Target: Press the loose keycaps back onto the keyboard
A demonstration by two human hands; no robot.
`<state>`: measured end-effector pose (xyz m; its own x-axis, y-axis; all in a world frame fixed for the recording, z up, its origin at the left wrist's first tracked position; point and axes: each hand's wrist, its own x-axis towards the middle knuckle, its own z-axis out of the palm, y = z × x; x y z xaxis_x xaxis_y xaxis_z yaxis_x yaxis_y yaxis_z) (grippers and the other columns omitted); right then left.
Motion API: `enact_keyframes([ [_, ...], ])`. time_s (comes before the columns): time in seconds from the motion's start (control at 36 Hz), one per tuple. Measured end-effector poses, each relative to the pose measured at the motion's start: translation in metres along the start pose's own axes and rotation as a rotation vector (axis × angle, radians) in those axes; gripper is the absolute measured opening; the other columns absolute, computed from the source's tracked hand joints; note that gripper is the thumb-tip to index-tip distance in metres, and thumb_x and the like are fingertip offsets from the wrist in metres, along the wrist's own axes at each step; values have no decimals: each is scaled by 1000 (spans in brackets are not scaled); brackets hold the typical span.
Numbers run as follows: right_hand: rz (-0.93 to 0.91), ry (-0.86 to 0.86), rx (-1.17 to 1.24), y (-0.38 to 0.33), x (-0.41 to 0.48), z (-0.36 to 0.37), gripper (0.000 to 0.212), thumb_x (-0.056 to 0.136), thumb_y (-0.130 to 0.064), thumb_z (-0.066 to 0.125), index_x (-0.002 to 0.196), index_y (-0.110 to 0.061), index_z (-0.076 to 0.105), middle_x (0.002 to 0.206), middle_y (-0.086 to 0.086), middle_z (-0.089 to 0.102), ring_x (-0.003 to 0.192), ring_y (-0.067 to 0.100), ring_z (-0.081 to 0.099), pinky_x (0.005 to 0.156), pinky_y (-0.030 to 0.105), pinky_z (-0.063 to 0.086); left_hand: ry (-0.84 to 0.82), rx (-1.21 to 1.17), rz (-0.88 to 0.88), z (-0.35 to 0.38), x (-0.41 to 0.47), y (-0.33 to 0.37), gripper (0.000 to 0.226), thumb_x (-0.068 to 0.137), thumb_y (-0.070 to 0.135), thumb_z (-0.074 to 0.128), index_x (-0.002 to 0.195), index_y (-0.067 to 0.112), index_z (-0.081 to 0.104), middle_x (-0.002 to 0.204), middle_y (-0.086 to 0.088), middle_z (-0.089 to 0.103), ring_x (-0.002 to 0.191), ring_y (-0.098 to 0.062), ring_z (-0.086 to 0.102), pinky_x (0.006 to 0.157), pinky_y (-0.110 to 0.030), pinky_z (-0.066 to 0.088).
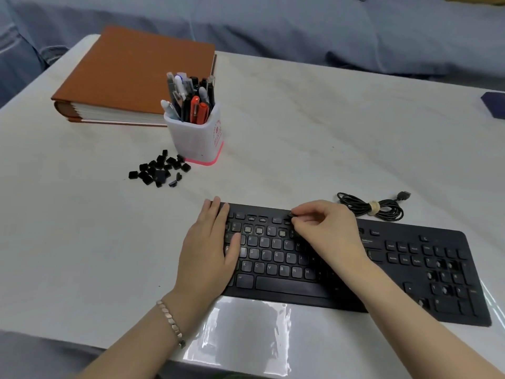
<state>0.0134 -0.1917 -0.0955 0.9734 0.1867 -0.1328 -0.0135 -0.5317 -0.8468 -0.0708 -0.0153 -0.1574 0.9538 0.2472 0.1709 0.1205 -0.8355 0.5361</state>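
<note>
Pinching a small black plastic keycap point(289, 214) between thumb and forefinger, our right hand point(325, 228) holds it at the top row of the flat black keyboard point(396, 272). If we press while it sits tilted or off its socket, it may jam or spring away. Just below-left of the pinch, bare sockets point(259, 230) show in the number row; the cap could land in a wrong one. Further left, our left hand point(210, 242) lies flat on the keyboard's end, fingers straight; lifting it may let the board skid. Well beyond, up-left, the heap of loose black keycaps point(158, 169) waits.
</note>
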Motion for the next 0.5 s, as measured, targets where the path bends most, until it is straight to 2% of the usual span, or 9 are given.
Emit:
enact_keyframes([
  [0.08,-27,11,-5,0,1,-3,30,74,-2,65,69,-31,65,69,-6,67,62,1,60,70,10,48,3,-8,0,1,0,0,66,89,45,27,141,7,40,152,-6,32,139,-6,13,111,-28,16],
  [0.17,-45,15,3,1,3,-8,30,73,2,64,69,-28,67,71,-11,66,65,0,61,68,6,45,4,-13,2,1,0,0,65,89,44,28,141,7,40,152,-6,31,140,-8,14,111,-29,17],
  [0.31,-34,3,56,-1,7,-10,31,73,4,67,66,-26,68,68,-13,65,58,-8,58,62,2,42,11,-1,8,1,-1,-1,60,90,40,32,138,4,45,149,-9,37,140,-17,24,109,-32,21],
  [0.42,-52,-11,23,-4,10,-2,30,73,3,67,66,-26,67,69,-10,66,59,-6,59,63,2,42,23,6,13,1,-1,0,57,91,37,35,136,3,47,147,-11,40,139,-20,28,109,-35,22],
  [0.5,-76,-40,-26,-6,11,7,31,73,1,68,67,-30,66,69,-8,67,60,2,59,64,5,45,27,-1,12,2,-1,0,57,91,36,36,135,4,48,146,-11,41,138,-20,28,110,-27,21],
])
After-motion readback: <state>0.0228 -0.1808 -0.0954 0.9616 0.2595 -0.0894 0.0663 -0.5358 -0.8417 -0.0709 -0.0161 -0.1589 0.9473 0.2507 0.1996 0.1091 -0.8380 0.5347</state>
